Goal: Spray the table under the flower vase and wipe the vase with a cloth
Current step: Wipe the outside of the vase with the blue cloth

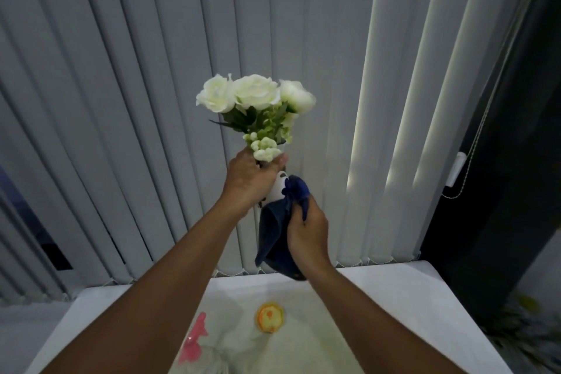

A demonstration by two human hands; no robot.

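Note:
I hold a white vase [277, 190] with dark markings up in the air above the white table [379, 288]. White roses [255, 94] with green leaves stick out of its top. My left hand [253, 179] grips the vase's neck just under the flowers. My right hand [306, 231] presses a dark blue cloth [276, 231] around the vase's lower body, which the cloth hides. A clear spray bottle with a pink trigger head [194, 340] stands on the table at the bottom left, beside my left forearm.
A round orange and yellow object [270, 316] lies on the table below the vase. Grey vertical blinds [151, 70] fill the background, with a bead cord [473, 143] at the right. Dark furniture and a plant [528, 322] stand right of the table.

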